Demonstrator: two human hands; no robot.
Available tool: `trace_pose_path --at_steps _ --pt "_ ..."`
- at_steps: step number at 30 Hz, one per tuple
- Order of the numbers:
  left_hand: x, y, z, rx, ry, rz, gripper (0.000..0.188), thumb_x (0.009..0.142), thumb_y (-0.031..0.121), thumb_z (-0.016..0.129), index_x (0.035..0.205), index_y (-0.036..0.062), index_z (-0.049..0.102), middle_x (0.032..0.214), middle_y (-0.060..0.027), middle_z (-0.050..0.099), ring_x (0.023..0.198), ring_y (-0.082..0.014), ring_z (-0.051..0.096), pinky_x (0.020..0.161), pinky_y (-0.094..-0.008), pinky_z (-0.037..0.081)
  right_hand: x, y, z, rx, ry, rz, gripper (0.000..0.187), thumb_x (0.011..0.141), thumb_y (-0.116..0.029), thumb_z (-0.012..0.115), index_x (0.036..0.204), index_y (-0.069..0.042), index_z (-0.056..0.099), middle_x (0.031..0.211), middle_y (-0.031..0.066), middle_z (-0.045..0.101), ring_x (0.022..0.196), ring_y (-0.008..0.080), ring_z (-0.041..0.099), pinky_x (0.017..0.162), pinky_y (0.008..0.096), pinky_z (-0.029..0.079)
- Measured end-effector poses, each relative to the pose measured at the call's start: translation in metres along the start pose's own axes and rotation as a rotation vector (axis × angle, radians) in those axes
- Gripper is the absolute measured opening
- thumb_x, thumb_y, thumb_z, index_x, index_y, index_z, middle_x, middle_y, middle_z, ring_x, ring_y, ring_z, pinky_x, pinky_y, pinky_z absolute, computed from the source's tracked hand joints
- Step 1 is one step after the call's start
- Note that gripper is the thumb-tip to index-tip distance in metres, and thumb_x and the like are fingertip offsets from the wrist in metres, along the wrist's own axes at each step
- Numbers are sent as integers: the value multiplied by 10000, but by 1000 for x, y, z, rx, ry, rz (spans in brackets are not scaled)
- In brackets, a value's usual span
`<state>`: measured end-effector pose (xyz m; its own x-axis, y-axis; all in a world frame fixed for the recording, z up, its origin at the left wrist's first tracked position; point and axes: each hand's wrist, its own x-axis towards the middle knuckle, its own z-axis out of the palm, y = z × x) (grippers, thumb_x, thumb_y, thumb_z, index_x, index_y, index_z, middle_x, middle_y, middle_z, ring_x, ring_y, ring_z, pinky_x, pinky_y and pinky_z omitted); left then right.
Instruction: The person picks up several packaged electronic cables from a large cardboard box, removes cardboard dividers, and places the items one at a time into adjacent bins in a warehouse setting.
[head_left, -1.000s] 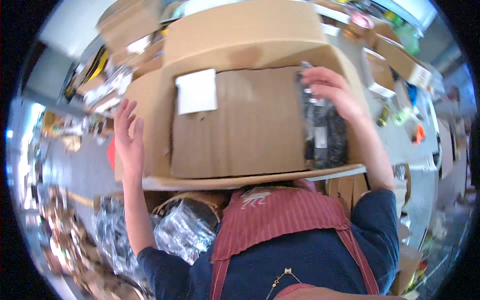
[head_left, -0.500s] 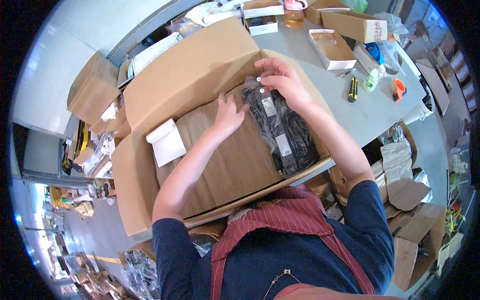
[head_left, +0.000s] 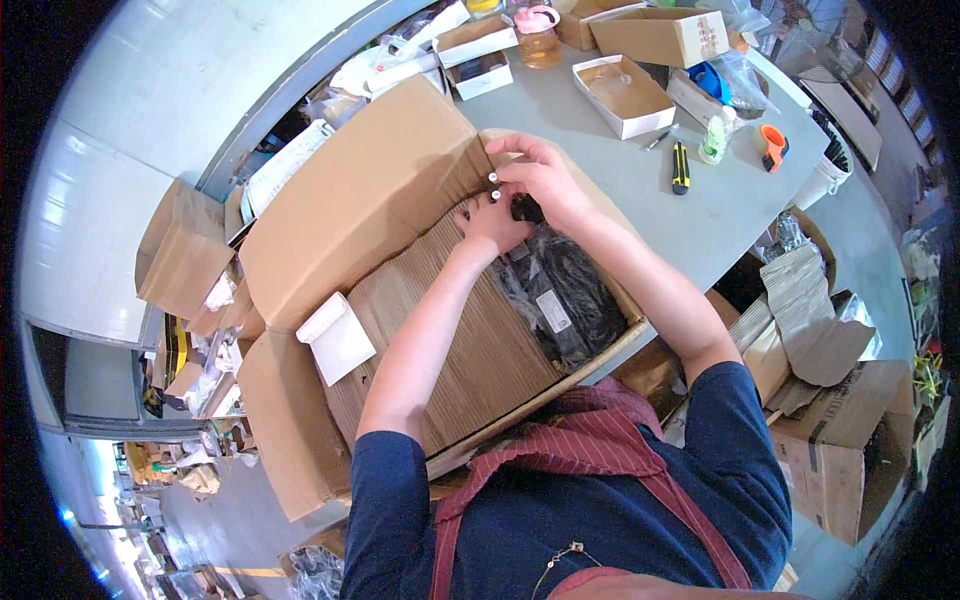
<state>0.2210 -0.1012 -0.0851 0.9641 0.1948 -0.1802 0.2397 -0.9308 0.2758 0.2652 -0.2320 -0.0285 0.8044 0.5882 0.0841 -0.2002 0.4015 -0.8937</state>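
Carton (head_left: 400, 260) — a large brown box with its flaps folded out — is lying open on the near left part of a grey table (head_left: 640, 190), right in front of the person. Inside, stacked cardboard sheets (head_left: 470, 350) are filling the left and middle, and a black item in a clear plastic bag (head_left: 565, 295) is sitting along the right side. Both hands are meeting at the far end of that bag. Left hand (head_left: 492, 222) is resting on the bag's far edge with fingers curled down; right hand (head_left: 545, 178) is arching over it, fingertips pinched together on the bag's top. Whether either hand is truly gripping the plastic or only pressing it, I cannot tell.

A white slip (head_left: 336, 338) is leaning on the carton's left wall. Farther right on the table are lying a yellow-and-black knife (head_left: 680, 166), an orange tape dispenser (head_left: 771, 146) and a small open white box (head_left: 625, 95).

Judging by this, packing is partly done — the carton is nearly full, the bag is in and being settled. Flaps are standing open, so closing and taping seem to be left.
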Motion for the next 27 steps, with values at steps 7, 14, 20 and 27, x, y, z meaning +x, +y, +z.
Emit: trace_pose_path --at_steps 7,14,20,27 --pt "-53 -22 -48 49 178 -95 548 652 405 738 1103 121 613 1177 -192 578 1174 -359 489 951 -526 362 4 9 -11 96 0 -33 301 819 40 583 1117 0 605 1087 78 598 846 152 614 747 278 520" --pt "-174 -77 -105 -42 -155 -64 276 579 263 805 679 67 638 665 -104 634 652 -232 618 609 -373 477 -2 -3 -6 -53 -52 -26 262 827 25 586 1085 -5 624 1006 62 613 847 133 604 758 267 513" --pt "-267 -105 -113 408 -435 -176 275 685 284 757 772 34 688 765 -180 680 778 -370 670 695 -464 528 -3 -5 5 -75 -73 -14 246 837 5 579 1079 -8 619 969 60 604 825 130 586 770 262 499" --pt "-253 -59 -108 226 -51 -51 281 825 293 686 928 30 689 822 -175 677 848 -363 655 764 -457 527 2 0 0 -158 -55 -34 271 811 14 597 1080 -2 621 1024 78 620 789 169 620 728 294 533"
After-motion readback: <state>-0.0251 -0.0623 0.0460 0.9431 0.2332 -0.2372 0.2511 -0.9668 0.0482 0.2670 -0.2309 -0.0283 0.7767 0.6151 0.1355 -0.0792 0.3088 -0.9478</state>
